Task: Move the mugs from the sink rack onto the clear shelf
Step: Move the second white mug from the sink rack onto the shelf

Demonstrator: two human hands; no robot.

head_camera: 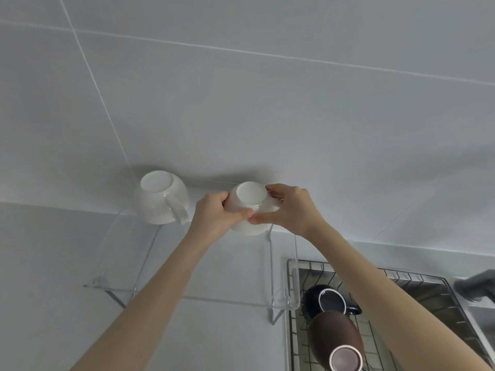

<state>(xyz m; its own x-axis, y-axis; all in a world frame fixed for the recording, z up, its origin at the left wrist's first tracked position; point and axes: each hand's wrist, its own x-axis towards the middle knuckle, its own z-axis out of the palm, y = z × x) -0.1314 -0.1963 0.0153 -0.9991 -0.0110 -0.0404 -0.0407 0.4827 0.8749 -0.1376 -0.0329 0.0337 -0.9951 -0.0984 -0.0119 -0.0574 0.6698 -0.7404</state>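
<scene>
A white mug sits upside down at the back right of the clear shelf, against the wall. My left hand grips its left side and my right hand grips its right side, thumbs meeting at the front. A second white mug stands upside down on the shelf to the left, handle toward me. In the wire sink rack at the lower right, a dark blue mug and a brown mug rest upside down.
The clear shelf stands on a pale counter beside the tiled wall. The rack lies over a steel sink to the shelf's right. A grey cloth hangs at the right edge.
</scene>
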